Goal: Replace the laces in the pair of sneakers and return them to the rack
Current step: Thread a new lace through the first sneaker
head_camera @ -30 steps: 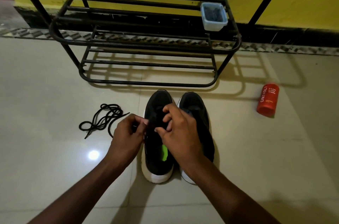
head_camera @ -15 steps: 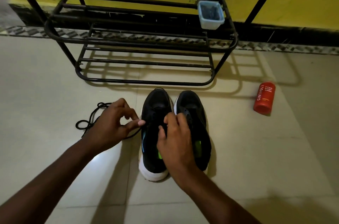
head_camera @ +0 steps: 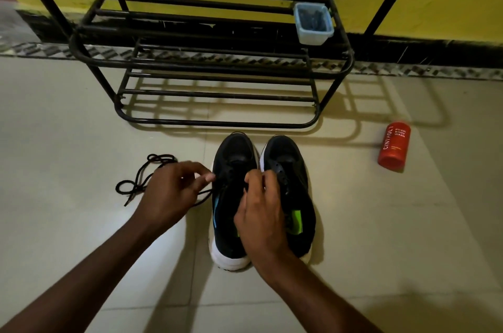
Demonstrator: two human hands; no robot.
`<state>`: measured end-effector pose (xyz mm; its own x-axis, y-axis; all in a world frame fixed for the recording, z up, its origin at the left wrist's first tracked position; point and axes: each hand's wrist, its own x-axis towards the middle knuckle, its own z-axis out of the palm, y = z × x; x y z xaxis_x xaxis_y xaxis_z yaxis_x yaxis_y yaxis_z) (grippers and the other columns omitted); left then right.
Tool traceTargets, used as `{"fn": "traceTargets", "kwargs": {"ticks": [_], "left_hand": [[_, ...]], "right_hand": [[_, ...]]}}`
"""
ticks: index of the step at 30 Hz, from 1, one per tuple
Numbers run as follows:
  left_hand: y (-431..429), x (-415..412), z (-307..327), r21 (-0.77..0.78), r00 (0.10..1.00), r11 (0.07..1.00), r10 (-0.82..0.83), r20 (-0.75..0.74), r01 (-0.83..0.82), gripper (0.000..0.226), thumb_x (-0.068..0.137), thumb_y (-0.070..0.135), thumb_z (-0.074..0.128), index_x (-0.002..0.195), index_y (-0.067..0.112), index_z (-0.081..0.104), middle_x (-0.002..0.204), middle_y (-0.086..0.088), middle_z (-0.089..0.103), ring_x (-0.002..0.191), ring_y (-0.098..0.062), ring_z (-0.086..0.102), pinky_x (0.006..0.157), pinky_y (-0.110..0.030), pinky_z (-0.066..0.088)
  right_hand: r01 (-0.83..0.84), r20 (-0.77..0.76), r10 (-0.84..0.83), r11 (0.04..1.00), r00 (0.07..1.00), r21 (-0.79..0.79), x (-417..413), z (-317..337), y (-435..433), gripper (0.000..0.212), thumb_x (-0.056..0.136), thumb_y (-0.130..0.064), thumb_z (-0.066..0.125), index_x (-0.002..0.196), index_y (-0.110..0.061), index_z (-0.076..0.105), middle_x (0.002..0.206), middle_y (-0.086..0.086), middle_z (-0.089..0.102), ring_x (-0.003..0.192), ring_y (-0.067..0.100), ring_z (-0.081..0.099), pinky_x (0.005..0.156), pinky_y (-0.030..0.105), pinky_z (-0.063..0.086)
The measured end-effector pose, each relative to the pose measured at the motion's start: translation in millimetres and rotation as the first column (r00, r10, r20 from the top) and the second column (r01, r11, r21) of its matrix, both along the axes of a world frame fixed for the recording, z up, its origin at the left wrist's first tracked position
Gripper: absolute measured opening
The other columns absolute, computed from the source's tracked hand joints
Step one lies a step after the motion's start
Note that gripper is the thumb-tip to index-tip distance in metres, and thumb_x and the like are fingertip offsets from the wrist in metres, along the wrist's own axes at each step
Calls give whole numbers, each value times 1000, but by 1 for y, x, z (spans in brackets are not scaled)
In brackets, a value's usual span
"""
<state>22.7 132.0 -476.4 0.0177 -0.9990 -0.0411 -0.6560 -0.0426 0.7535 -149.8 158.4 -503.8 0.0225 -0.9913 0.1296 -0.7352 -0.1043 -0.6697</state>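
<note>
Right of the sneakers [head_camera: 231,212], "CINTHOL" bottle [head_camera: 393,146]

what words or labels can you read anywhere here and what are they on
"CINTHOL": large white letters running along the orange-red bottle on the floor.
"FOAM BODY WASH": smaller white letters on the same bottle, beside the brand name.
No text can be read on the sneakers, the rack or the blue tub.
</note>
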Motion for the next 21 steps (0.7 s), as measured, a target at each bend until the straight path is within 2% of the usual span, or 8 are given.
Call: {"fn": "traceTargets", "kwargs": {"ticks": [2, 5, 7, 12, 14, 15, 17, 21], "left_hand": [[2, -1, -6, 29, 998, 998, -52, 41, 51, 4, 86, 30, 78, 87, 34, 77, 69, 4, 46, 57, -4, 47, 57, -27, 35], [4, -4, -15, 118, 996, 991, -76, 44, 70, 14, 86, 26, 78, 89, 39, 72, 84, 3, 45, 73, -5, 49, 65, -21, 39], [5, -6, -19, 127, 995, 990, -75, 64, 67, 19, 87, 24, 77, 93, 40, 69, 89, 5, 46, 85, -3, 50, 70, -19, 41], [0, -6, -15, 98, 990, 987, -132, 46, 127, 28, 90, 12, 71, 81, 36, 61, 93, 11, 49, 78, 3, 52, 71, -35, 48], [-1, -3, -9, 57, 995, 995, -84, 57, 81, 17, 95, 22, 66, 86, 34, 58, 95, 16, 59, 81, 1, 60, 85, -46, 49], [-2, -3, -5, 39, 997, 998, -57, 60, 55, 12, 96, 27, 64, 88, 33, 59, 93, 18, 65, 84, 3, 63, 89, -45, 47], [-6, -3, 5, 9, 999, 999, -48, 4, 48, 10, 96, 27, 65, 88, 30, 62, 83, 17, 71, 82, 4, 66, 80, -33, 48], [-9, -11, 28, -60, 987, 996, -73, -144, 65, 11, 92, 15, 72, 87, 23, 68, 74, 11, 71, 74, -4, 68, 65, -7, 42]], "right_hand": [[-3, -33, 2, 999, 999, -32, 2, 3, 1, 24, 86, -6, 50, 109, -2, 49, 109, 17, 42, 91, 37, 54, 74, 40, 47], [16, -251, -41, 995, 967, -101, 4, 8, 2, 42, 73, -7, 73, 111, -5, 56, 106, 16, 55, 93, 36, 63, 79, 47, 59], [30, -278, -54, 995, 959, -92, 5, 9, 2, 48, 70, -7, 79, 113, -8, 58, 107, 14, 59, 96, 33, 65, 81, 47, 61], [3, -236, -20, 997, 972, -73, 3, 6, 1, 45, 75, -5, 73, 117, -9, 56, 113, 15, 55, 100, 32, 62, 85, 44, 59], [-8, -198, -5, 998, 980, -67, 3, 8, 1, 45, 75, -5, 73, 116, -10, 55, 114, 13, 53, 100, 30, 61, 84, 43, 59], [-16, -182, 2, 997, 983, -76, 3, 9, 1, 45, 74, -5, 74, 115, -10, 54, 113, 10, 51, 99, 29, 60, 83, 42, 59], [-37, -164, 21, 995, 986, -95, 3, 12, 1, 45, 75, -9, 73, 113, -14, 51, 116, 4, 44, 103, 25, 57, 87, 39, 57], [-99, 58, 98, 995, 993, 20, 0, 25, -10, 48, 82, -11, 64, 122, -29, 45, 128, -7, 51, 126, 14, 48, 110, 46, 40]]}}
